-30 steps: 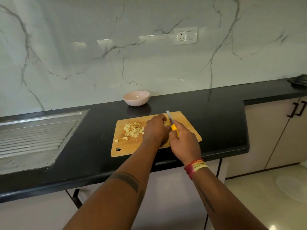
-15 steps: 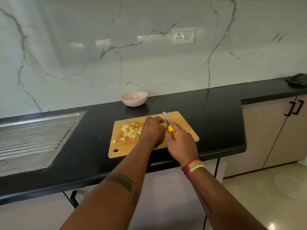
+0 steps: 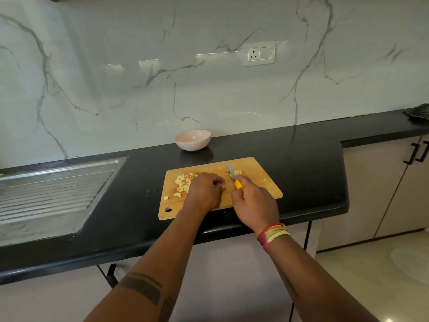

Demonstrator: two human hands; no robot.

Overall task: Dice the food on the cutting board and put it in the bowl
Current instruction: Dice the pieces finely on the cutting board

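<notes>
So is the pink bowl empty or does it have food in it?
Empty. The bowl shows only its plain pink inside; the diced pieces lie on the cutting board.

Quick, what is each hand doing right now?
Left hand: fingers curled on the cutting board; holding anything, cannot tell.
Right hand: grips the knife.

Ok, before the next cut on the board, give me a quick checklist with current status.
1. Right hand grips the knife: ok.
2. Blade over the cutting board: ok.
3. Left hand apart from the blade: ok.
4. Left hand holding an uncut piece: cannot tell, fingers curled.
5. Diced pile on the board, one piece strayed near the edge: ok.
6. Bowl empty, upright behind the board: ok.
</notes>
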